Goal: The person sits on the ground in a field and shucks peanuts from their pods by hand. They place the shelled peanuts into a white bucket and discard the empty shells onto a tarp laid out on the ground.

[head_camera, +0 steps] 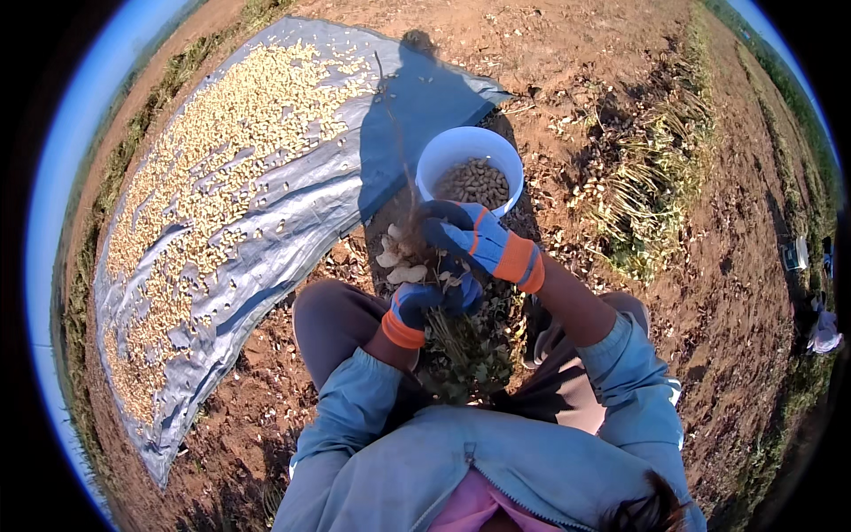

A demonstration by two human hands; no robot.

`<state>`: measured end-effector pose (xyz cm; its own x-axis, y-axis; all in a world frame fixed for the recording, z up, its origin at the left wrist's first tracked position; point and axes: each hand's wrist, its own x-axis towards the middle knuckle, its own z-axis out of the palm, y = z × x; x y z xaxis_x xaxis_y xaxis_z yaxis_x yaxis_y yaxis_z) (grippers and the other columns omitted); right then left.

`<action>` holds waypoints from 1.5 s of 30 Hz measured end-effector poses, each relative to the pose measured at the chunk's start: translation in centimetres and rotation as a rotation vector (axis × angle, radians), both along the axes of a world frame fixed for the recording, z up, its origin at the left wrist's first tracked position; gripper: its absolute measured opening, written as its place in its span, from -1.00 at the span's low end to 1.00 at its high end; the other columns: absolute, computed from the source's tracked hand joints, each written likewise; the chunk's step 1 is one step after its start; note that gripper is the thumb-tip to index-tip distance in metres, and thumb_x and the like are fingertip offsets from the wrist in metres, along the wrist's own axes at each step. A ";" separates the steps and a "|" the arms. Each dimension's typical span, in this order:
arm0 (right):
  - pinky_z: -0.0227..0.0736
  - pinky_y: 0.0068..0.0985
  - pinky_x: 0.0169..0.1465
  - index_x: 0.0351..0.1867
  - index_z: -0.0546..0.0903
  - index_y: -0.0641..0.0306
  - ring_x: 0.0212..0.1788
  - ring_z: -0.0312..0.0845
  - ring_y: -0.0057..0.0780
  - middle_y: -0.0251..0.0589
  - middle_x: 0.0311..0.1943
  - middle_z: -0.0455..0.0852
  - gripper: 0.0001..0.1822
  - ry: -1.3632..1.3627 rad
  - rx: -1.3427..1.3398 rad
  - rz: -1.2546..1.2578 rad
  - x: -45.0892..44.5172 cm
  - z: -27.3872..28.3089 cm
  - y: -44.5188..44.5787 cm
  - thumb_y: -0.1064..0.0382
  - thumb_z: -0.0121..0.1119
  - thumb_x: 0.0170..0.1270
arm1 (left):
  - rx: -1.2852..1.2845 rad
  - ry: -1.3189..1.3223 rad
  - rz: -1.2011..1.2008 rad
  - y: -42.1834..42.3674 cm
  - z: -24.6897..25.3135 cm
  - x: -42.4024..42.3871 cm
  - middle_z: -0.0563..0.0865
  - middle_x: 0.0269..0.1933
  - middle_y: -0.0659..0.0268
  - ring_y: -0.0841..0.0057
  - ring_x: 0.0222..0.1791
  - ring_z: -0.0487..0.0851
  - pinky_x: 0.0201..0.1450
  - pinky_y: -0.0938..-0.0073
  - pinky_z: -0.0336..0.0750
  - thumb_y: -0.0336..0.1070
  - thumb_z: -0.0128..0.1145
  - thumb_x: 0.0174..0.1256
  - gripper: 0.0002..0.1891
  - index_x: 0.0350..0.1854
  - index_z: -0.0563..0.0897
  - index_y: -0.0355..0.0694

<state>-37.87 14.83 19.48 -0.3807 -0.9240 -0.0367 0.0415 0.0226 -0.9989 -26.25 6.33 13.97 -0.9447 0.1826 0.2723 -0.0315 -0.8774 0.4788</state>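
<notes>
My left hand, in a blue glove with an orange cuff, grips a peanut plant by its stems. The plant's leaves hang down between my knees. Its root end points up and away from me, with several peanut pods attached. My right hand, gloved alike, is at the roots just above the left, its fingers bent around them; what lies inside them is hidden. Just beyond it stands a white bucket, partly filled with peanuts.
A grey tarp lies on the left, with many peanuts spread over it. Pulled peanut plants lie in a heap on the bare soil at right. A pale bag sits near the far right edge.
</notes>
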 end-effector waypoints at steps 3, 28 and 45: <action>0.38 -0.66 -0.15 0.00 0.45 0.28 -0.21 0.41 -0.71 -0.37 -0.22 0.57 -0.67 0.042 -0.049 -0.039 0.7 0.4 0.0 0.24 0.06 0.22 | -0.048 0.058 0.029 0.2 -0.2 0.0 0.37 -0.59 0.42 0.58 -0.57 0.33 -0.50 0.50 0.16 -0.06 0.11 -0.09 -0.66 -0.31 0.44 -0.14; 0.28 -0.65 -0.42 -0.31 0.48 0.21 -0.52 0.30 -0.72 -0.48 -0.58 0.37 -0.57 -0.334 -0.190 -0.361 3.3 -1.9 1.5 -0.16 -0.01 0.22 | 0.108 0.079 -0.083 0.4 1.2 0.6 0.41 -0.56 0.31 0.46 -0.57 0.35 -0.46 0.43 0.20 -0.15 0.10 -0.05 -0.74 -0.39 0.44 -0.21; 0.36 -0.60 -0.34 -0.16 0.51 0.32 -0.38 0.40 -0.63 -0.35 -0.36 0.56 -0.74 0.490 -0.149 -0.641 -7.0 -2.7 0.3 0.17 0.03 0.26 | -1.151 0.141 0.753 -2.7 -6.5 -0.2 0.54 -0.09 0.12 0.26 -0.08 0.54 -0.07 0.34 0.44 -0.28 0.04 0.15 -0.61 0.02 0.41 -0.31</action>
